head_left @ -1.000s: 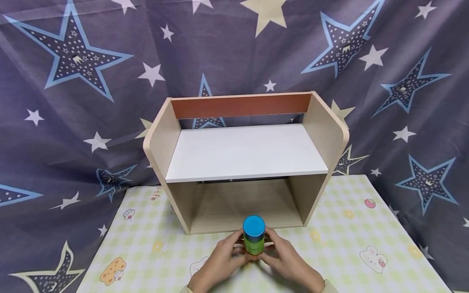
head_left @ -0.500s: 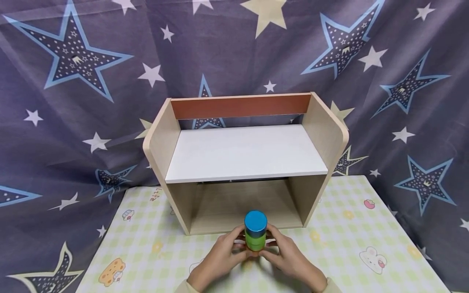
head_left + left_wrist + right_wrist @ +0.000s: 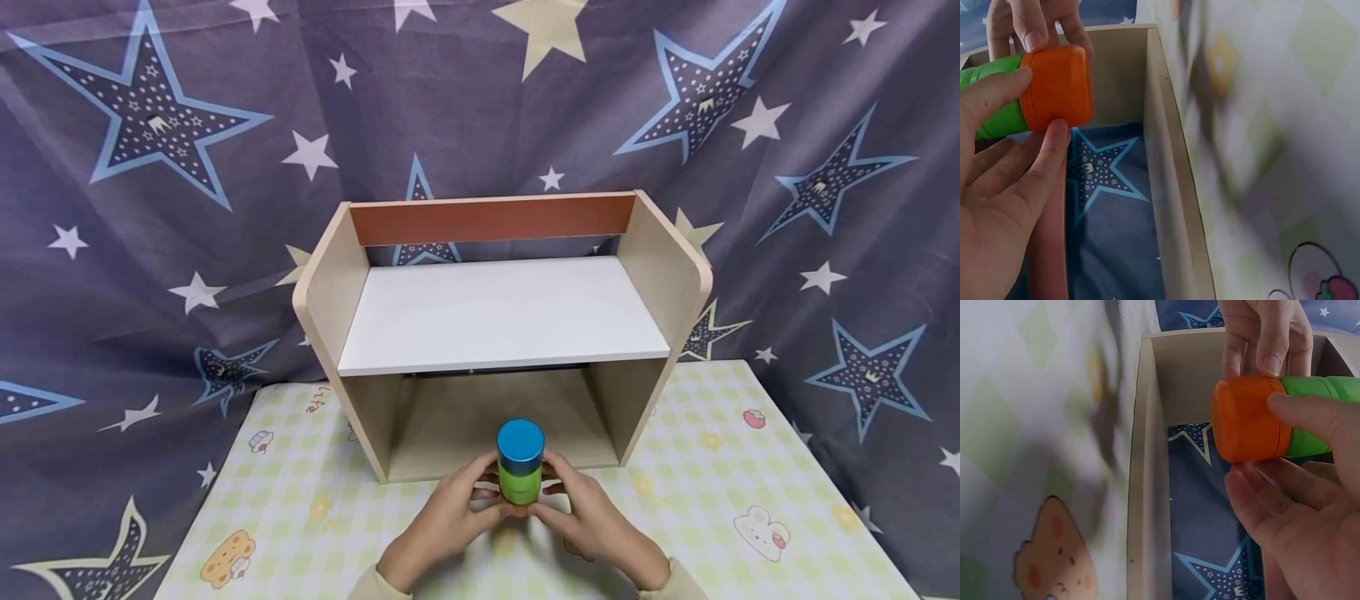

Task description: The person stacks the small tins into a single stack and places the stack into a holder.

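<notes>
Between my two hands stands an upright cylinder point(image 3: 520, 462) with a blue top, a green middle and an orange bottom. From the left side, my left hand point(image 3: 450, 518) holds it by thumb and fingertips low down. My right hand point(image 3: 588, 518) grips the opposite side in the same way. Both wrist views show the orange bottom point(image 3: 1063, 87) close up, a thumb lying along the seam where orange meets green. The blue top falls outside both wrist views. In the head view the cylinder overlaps the front edge of the shelf unit's lower compartment.
Behind the hands stands a wooden shelf unit point(image 3: 330, 325) with a white upper shelf point(image 3: 502, 312), a lower compartment and a reddish-brown back rail point(image 3: 495, 218). It rests on a table with a checked cloth point(image 3: 277, 500). A dark star-patterned curtain point(image 3: 480, 108) hangs behind.
Both hands have moved slightly up in the head view with the cylinder between them, keeping their hold. The shelf unit has stayed where it was.
</notes>
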`<act>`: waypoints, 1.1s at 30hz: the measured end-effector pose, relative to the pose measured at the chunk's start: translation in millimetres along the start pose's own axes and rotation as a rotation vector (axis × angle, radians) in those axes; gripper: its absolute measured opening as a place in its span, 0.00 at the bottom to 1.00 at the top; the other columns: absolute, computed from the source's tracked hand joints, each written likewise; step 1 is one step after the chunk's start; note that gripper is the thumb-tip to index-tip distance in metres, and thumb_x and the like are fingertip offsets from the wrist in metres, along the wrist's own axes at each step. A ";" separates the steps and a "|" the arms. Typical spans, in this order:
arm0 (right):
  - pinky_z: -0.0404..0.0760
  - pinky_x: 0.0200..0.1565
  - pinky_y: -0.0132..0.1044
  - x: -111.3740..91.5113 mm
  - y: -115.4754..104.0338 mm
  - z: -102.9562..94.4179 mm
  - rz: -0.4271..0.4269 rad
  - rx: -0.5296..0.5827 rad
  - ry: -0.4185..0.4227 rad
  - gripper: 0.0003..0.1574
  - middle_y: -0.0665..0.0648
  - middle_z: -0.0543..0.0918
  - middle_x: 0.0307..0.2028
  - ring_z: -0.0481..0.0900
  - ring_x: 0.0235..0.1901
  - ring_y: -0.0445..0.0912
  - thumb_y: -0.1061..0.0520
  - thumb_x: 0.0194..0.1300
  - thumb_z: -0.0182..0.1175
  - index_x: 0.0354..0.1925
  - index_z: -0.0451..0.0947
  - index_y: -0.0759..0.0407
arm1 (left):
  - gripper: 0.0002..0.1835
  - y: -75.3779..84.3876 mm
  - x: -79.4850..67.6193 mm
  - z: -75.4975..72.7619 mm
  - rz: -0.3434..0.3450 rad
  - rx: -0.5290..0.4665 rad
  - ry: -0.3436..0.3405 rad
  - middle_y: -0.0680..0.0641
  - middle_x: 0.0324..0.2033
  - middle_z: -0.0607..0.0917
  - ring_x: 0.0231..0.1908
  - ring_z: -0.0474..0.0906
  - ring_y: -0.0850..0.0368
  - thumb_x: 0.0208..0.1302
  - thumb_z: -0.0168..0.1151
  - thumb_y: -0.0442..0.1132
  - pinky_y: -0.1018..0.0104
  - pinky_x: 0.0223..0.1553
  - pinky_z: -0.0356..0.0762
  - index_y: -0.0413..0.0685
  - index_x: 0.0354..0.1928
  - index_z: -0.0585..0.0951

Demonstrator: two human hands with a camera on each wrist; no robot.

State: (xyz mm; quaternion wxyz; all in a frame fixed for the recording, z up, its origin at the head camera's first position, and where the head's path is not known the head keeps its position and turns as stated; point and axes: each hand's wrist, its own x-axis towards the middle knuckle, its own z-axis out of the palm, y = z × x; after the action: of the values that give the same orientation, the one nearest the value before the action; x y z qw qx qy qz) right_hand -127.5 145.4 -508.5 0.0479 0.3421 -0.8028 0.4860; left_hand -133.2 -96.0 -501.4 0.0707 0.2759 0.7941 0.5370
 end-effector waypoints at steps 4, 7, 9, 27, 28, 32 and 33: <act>0.87 0.45 0.45 3.0 -2.3 -2.2 -0.010 -0.007 -0.004 0.47 0.61 0.78 0.60 0.80 0.54 0.52 0.59 0.65 0.69 0.75 0.56 0.57 | 0.40 2.7 0.8 -2.7 -0.012 0.001 0.006 0.50 0.58 0.78 0.55 0.79 0.56 0.64 0.71 0.45 0.67 0.51 0.82 0.57 0.74 0.64; 0.86 0.45 0.46 5.1 -3.5 -3.4 0.002 0.001 -0.012 0.47 0.59 0.78 0.60 0.80 0.54 0.51 0.59 0.65 0.69 0.74 0.56 0.55 | 0.40 5.3 1.2 -4.2 -0.007 0.004 0.012 0.50 0.58 0.78 0.55 0.78 0.55 0.63 0.72 0.46 0.66 0.51 0.82 0.57 0.74 0.64; 0.86 0.45 0.45 6.6 -3.9 -4.1 0.004 0.004 -0.015 0.47 0.59 0.78 0.60 0.80 0.54 0.51 0.59 0.65 0.69 0.74 0.57 0.54 | 0.39 7.3 1.4 -5.6 -0.005 0.004 0.014 0.50 0.57 0.79 0.55 0.79 0.55 0.63 0.72 0.46 0.64 0.51 0.82 0.57 0.74 0.64; 0.85 0.48 0.43 17.0 -13.6 -11.2 0.046 0.003 -0.018 0.47 0.58 0.79 0.58 0.79 0.55 0.49 0.59 0.64 0.70 0.74 0.57 0.52 | 0.40 17.8 3.7 -16.8 -0.024 0.008 0.027 0.51 0.55 0.80 0.51 0.81 0.58 0.63 0.71 0.50 0.64 0.52 0.82 0.58 0.74 0.65; 0.85 0.48 0.43 17.1 -14.0 -11.6 0.048 0.003 -0.018 0.47 0.57 0.79 0.58 0.79 0.55 0.50 0.59 0.64 0.70 0.74 0.57 0.52 | 0.40 18.0 3.8 -17.0 -0.024 0.009 0.028 0.51 0.55 0.80 0.51 0.81 0.58 0.63 0.71 0.50 0.63 0.52 0.82 0.58 0.74 0.64; 0.85 0.48 0.44 18.4 -15.6 -13.3 0.043 -0.004 -0.017 0.47 0.57 0.79 0.57 0.80 0.54 0.51 0.58 0.64 0.70 0.74 0.57 0.52 | 0.40 19.8 4.5 -18.3 -0.020 0.029 0.035 0.52 0.54 0.80 0.50 0.81 0.58 0.63 0.71 0.51 0.61 0.52 0.82 0.60 0.74 0.64; 0.85 0.48 0.43 18.8 -16.0 -13.7 0.040 -0.005 -0.017 0.47 0.57 0.79 0.57 0.80 0.54 0.51 0.58 0.64 0.70 0.74 0.57 0.52 | 0.40 20.4 4.7 -18.7 -0.016 0.036 0.037 0.52 0.54 0.81 0.50 0.82 0.59 0.63 0.71 0.51 0.62 0.51 0.82 0.60 0.74 0.64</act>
State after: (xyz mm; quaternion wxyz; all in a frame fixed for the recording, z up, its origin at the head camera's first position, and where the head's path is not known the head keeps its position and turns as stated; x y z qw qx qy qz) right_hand -135.8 142.3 -481.7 0.0322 0.3303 -0.8110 0.4819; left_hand -137.4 -103.3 -474.6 0.0555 0.2607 0.8069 0.5272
